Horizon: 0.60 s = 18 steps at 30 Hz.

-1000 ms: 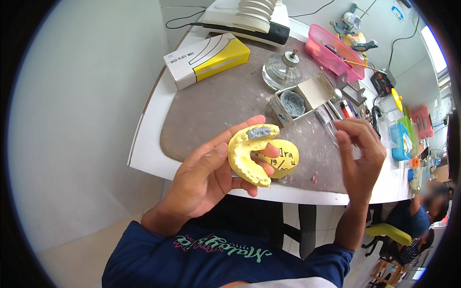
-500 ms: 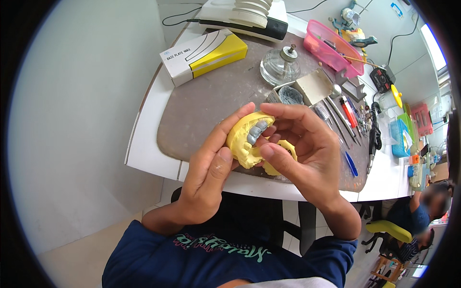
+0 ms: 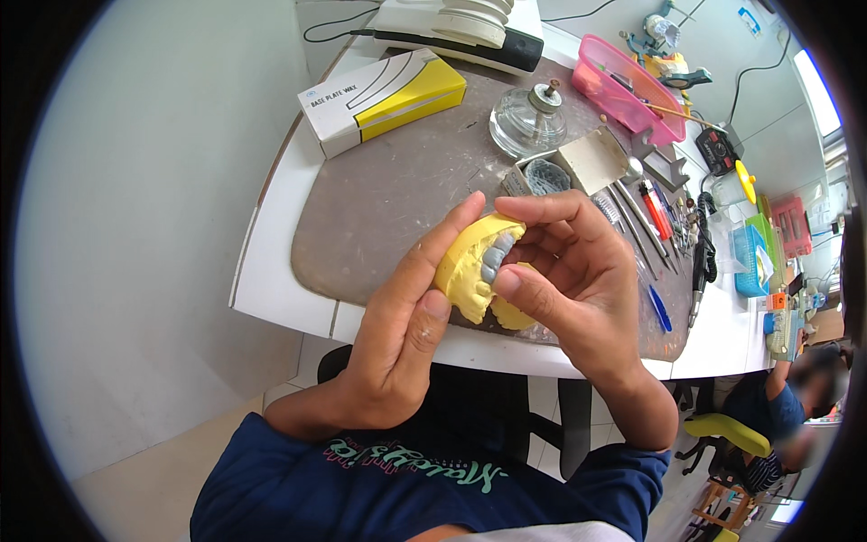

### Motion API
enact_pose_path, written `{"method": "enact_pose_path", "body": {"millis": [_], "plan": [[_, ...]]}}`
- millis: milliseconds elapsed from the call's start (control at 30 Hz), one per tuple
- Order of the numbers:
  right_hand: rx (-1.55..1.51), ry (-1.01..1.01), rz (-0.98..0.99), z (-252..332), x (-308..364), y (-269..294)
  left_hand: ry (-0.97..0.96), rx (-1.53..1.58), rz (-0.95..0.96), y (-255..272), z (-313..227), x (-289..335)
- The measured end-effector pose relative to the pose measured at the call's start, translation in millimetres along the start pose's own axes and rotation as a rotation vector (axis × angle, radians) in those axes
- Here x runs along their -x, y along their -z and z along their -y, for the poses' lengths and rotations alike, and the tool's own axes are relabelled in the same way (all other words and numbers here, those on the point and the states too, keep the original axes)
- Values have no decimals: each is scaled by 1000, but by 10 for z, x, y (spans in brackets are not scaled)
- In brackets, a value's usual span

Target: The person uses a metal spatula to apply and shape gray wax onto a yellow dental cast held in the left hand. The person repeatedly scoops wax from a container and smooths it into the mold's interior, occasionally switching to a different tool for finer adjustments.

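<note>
A yellow dental cast (image 3: 468,268) is held tilted over the near part of the workbench. Grey wax teeth (image 3: 495,257) run along one side of its arch. My left hand (image 3: 402,330) grips the cast from the left, fingers along its outer base and thumb near its lower edge. From the right, my right hand (image 3: 578,271) pinches it, index fingertip at the top and thumb by the grey wax; the other fingers curl behind. Partly hidden under my right hand is a second yellow cast piece (image 3: 513,313), low over the bench.
A wax box (image 3: 384,101) lies at the far left of the bench (image 3: 352,226). Beyond my hands stand a glass spirit lamp (image 3: 528,122) and an open small box (image 3: 546,176). Right of them are a pink tray (image 3: 623,95), a red lighter (image 3: 657,212), metal tools and a blue pen (image 3: 660,309).
The cast has turned in my hands, so its arch now faces further right and shows less of its inner side. My left hand has shifted slightly right with it.
</note>
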State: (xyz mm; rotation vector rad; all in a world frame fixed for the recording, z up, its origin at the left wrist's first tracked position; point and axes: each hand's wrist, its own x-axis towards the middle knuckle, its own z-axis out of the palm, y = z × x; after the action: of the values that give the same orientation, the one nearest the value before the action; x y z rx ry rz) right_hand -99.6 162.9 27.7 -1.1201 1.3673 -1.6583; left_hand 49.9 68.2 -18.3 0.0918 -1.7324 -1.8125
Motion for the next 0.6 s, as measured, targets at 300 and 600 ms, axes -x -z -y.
{"method": "enact_pose_path", "body": {"millis": [300,600], "plan": [[-36,-51,37,25,4,56,20,29,15,-9,-10,7],[-51,-64,27,20,19,57,43,27,23,-8,-27,11]]}}
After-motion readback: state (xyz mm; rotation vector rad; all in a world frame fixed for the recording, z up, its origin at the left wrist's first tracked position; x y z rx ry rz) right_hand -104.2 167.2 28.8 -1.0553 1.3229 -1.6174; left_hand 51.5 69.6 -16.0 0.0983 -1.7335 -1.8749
